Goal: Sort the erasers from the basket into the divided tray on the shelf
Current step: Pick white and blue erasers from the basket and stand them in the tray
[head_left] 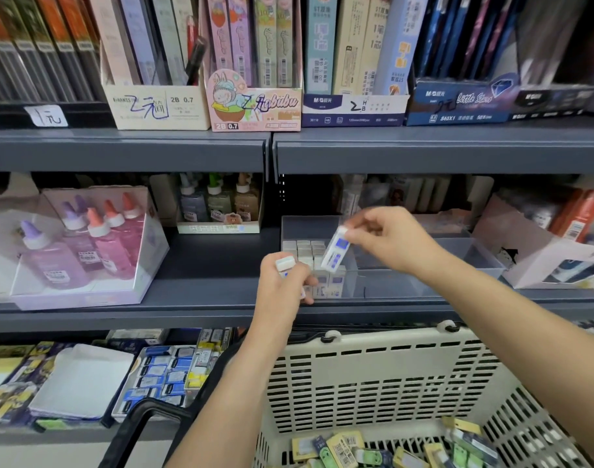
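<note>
Stationery aisle, grey shelf (214,258). The right hand (386,241) pinches a white-blue eraser (336,249) above the clear divided tray (383,285), left compartment part-filled. The left hand (282,282) grips a second eraser (285,264), possibly more. The basket (373,376) below holds loose erasers (343,447).

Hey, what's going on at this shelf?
A person is stocking erasers on a shop shelf. The right hand pinches a white-and-blue eraser over the left compartment of the clear divided tray, where similar erasers already stand in rows. The left hand grips another eraser near the tray's front edge. A basket below holds many more erasers, yellow and green among them.
</note>
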